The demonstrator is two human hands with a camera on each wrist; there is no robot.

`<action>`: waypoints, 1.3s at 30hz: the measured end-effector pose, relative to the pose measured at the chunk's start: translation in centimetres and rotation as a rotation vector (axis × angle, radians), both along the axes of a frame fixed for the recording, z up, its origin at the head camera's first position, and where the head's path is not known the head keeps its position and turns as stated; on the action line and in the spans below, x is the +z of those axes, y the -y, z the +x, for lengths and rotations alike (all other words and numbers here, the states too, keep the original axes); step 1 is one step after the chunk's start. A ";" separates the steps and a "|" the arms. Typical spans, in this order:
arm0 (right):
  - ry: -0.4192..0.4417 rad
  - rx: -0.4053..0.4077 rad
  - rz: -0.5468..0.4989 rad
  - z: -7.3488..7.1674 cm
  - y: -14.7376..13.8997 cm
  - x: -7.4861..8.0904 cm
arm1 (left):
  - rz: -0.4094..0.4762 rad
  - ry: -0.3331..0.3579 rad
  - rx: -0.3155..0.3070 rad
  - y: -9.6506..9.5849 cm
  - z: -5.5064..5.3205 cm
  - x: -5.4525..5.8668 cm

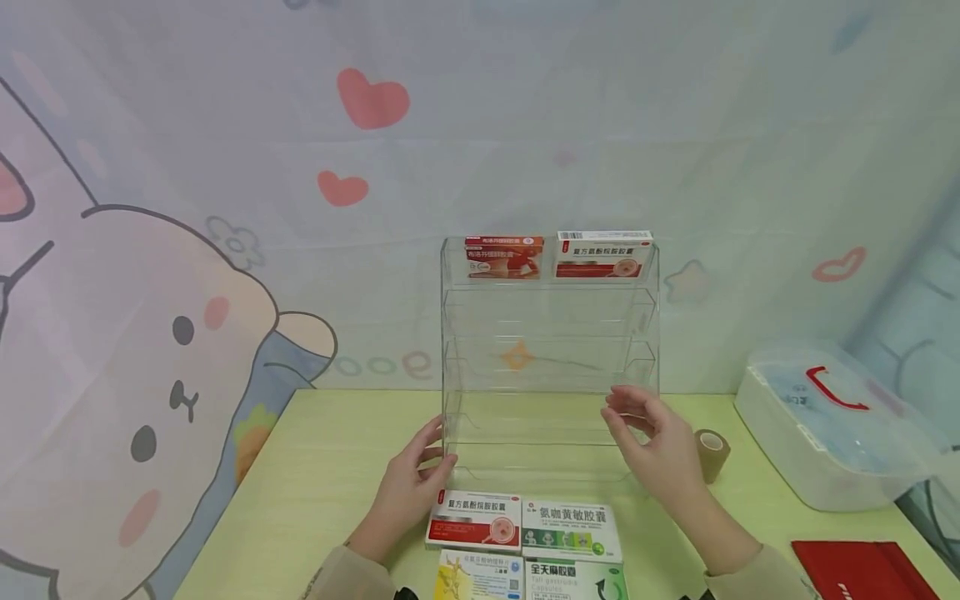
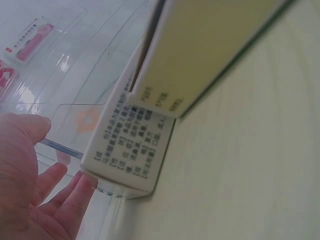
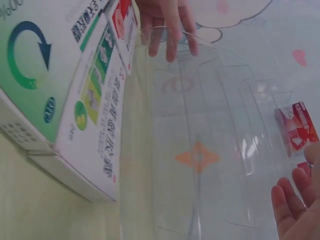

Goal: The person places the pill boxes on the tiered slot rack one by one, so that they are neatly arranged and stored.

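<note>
A clear tiered display rack [image 1: 551, 417] stands upright against the back of the table. My left hand [image 1: 412, 483] grips its lower left side, thumb toward the front and fingers around the edge; the left wrist view shows the rack's edge between thumb and fingers [image 2: 75, 205]. Over the rack's lower right part, my right hand [image 1: 660, 446] is raised with loosely bent fingers and holds nothing. On the top tier sit an orange-red medicine box [image 1: 504, 258] and a white-and-red medicine box [image 1: 602, 257]. The lower tiers hold no boxes.
Before the rack lie a white-and-red box [image 1: 474, 521], a white-and-green box [image 1: 572, 531], a yellow-and-white box [image 1: 480, 577] and a green-and-white box [image 1: 576, 581]. At right are a brown tape roll [image 1: 712, 456], a lidded plastic case [image 1: 840, 425] and a red booklet [image 1: 862, 571].
</note>
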State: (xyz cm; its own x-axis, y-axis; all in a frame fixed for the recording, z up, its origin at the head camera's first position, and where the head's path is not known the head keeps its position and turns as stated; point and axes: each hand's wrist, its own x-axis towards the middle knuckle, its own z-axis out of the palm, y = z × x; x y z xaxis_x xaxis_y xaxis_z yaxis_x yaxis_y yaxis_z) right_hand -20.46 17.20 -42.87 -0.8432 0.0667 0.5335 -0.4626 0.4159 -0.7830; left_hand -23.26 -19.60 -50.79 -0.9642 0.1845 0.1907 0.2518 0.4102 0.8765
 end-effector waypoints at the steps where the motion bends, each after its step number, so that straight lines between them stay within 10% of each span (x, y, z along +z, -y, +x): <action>1: 0.006 0.002 0.000 0.2 0.1 -0.4 | 0.000 0.002 0.001 0.0 0.0 0.0; 34: 0.276 -0.025 0.213 4.4 0.3 -7.7 | -0.018 -0.004 0.032 0.0 0.0 -0.2; 39: 0.209 -0.047 0.264 4.7 -0.2 -8.8 | -0.021 -0.019 0.022 0.0 0.0 -0.2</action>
